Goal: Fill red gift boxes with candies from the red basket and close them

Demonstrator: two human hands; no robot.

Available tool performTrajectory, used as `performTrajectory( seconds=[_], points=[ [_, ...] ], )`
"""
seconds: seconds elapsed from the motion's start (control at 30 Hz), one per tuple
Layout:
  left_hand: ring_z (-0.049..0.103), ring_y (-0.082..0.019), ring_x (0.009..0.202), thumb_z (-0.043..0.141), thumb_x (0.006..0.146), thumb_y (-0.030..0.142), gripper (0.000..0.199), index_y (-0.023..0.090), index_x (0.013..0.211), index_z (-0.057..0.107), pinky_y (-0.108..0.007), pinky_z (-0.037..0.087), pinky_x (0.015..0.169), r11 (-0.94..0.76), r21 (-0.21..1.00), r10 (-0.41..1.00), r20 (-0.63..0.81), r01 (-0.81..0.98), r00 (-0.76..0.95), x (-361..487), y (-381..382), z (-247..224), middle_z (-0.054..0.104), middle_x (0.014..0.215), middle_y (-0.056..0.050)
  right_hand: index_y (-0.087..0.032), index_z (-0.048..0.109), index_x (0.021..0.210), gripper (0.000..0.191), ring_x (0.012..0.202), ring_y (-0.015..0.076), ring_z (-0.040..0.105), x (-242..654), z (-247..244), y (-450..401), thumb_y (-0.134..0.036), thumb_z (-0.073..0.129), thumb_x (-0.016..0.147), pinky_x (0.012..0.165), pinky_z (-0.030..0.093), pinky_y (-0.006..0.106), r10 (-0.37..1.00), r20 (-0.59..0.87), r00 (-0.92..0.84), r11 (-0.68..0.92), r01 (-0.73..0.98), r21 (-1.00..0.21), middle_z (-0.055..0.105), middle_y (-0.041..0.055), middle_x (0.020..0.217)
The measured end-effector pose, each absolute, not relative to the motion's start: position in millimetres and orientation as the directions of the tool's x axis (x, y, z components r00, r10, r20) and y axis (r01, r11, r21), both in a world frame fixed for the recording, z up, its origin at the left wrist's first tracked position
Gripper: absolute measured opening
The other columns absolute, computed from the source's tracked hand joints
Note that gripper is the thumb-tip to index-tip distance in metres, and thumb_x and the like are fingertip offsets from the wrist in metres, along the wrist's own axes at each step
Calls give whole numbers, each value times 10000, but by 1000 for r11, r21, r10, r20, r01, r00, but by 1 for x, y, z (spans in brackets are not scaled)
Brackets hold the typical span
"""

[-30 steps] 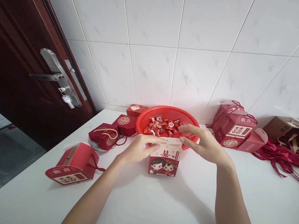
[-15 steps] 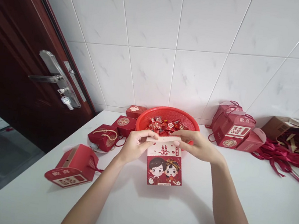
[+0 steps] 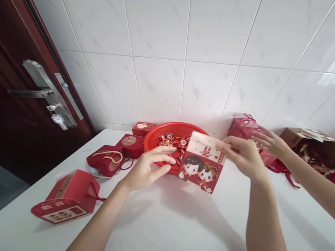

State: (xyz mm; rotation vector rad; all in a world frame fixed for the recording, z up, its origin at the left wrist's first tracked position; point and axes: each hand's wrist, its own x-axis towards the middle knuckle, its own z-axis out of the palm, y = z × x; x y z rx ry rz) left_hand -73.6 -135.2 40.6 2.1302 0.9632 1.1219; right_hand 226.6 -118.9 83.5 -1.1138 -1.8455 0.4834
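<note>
My right hand [image 3: 245, 157] pinches the right edge of a flat red and white paper bag [image 3: 201, 165], printed with two cartoon figures and a red character. The bag hangs tilted above the table, partly in front of a red plastic basket [image 3: 162, 131]. Nothing is in my left hand [image 3: 149, 168]; its fingers are apart at the basket's front left rim. Inside the basket lie several red-wrapped candies [image 3: 167, 140]. Left of it stand red gift boxes, among them one with a twine handle [image 3: 108, 159] and a peaked one [image 3: 72, 195].
Another person's hand [image 3: 272, 143] reaches in from the right towards stacked red boxes [image 3: 242, 125] by the tiled wall. Beyond it is an open cardboard box [image 3: 332, 150] holding ribbons. A dark door [image 3: 12, 78] with a metal handle borders the white table [image 3: 171, 234] on the left.
My left hand has let go of the bag and moved apart. My right hand has shifted the bag rightward and tilted it. Another person's hand has come in from the right.
</note>
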Motion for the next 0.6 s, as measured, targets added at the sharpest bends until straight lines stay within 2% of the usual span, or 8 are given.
performTrajectory(
  seconds=[0.13, 0.3, 0.43, 0.53, 0.6],
  points=[
    [642, -265, 1203, 639, 901, 308, 162, 214, 936, 766, -396, 507, 1057, -556, 766, 817, 433, 323, 381, -73, -132, 38, 696, 1263, -106, -221, 651, 699, 381, 515, 179, 539, 271, 81, -126, -589, 670, 794, 464, 387, 289, 856, 506, 102, 357, 593, -722, 625, 28, 600],
    [686, -240, 1103, 632, 902, 295, 164, 206, 917, 769, -374, 531, 1012, -557, 772, 804, 409, 306, 432, -70, -131, 36, 751, 1128, -98, -231, 535, 560, 324, 467, 194, 558, 310, 68, -130, -359, 603, 849, 543, 421, 320, 845, 427, 321, 27, 773, -633, 585, 37, 467],
    [707, -231, 1045, 634, 905, 302, 165, 200, 903, 764, -363, 555, 960, -555, 781, 794, 394, 287, 464, -67, -132, 36, 767, 1073, -91, -240, 529, 531, 315, 614, 285, 650, 324, 55, -124, -287, 578, 839, 556, 421, 347, 892, 253, 375, -176, 804, -569, 661, 97, 538],
    [713, -221, 1013, 635, 907, 287, 159, 197, 915, 766, -351, 556, 944, -558, 774, 788, 382, 298, 483, -66, -134, 42, 774, 1033, -85, -251, 529, 520, 317, 606, 294, 649, 332, 41, -118, -326, 610, 817, 556, 420, 365, 927, 135, 351, -230, 812, -536, 690, 110, 590],
    [712, -213, 1003, 626, 911, 270, 163, 193, 933, 768, -342, 551, 941, -577, 755, 770, 376, 311, 516, -68, -134, 53, 775, 1020, -83, -265, 514, 506, 334, 567, 284, 633, 339, 30, -113, -353, 615, 812, 555, 414, 372, 930, 124, 347, -238, 822, -518, 675, 110, 567]
  ],
)
